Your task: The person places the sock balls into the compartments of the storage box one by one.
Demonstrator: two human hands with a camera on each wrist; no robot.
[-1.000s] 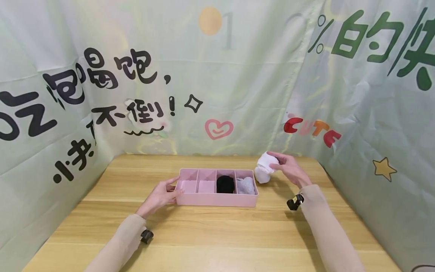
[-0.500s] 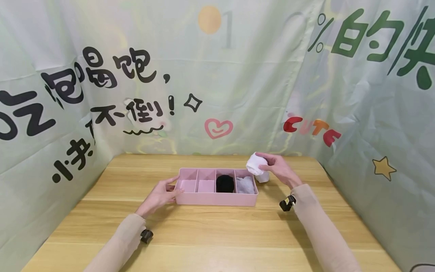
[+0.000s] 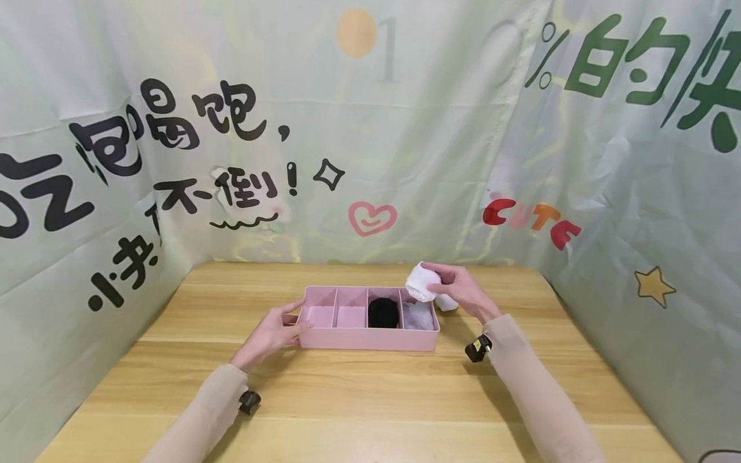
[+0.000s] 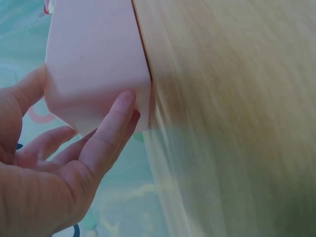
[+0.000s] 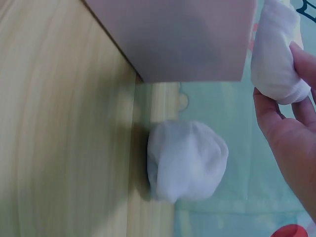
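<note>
A pink box (image 3: 367,339) with a row of compartments stands on the wooden table. My left hand (image 3: 272,335) grips its left end, thumb and fingers spread on either side of the corner (image 4: 98,98). My right hand (image 3: 467,292) pinches a rolled-up white sock (image 3: 422,281) by its right side, above the box's right end. In the right wrist view, this sock (image 5: 276,54) hangs higher than the box rim. A black rolled sock (image 3: 383,314) fills the third compartment from the left; a grey one (image 3: 418,315) lies in the rightmost, partly covered by the held sock.
Another white rolled sock (image 5: 187,160) lies on the table (image 3: 370,399) just right of the box, partly hidden behind the right hand in the head view. The two left compartments (image 3: 336,316) show bare pink floors. Printed fabric (image 3: 370,161) hangs around the table's back and sides.
My right hand has carried the white sock leftward, from right of the box to above its right end. The left hand and the box stay in place.
</note>
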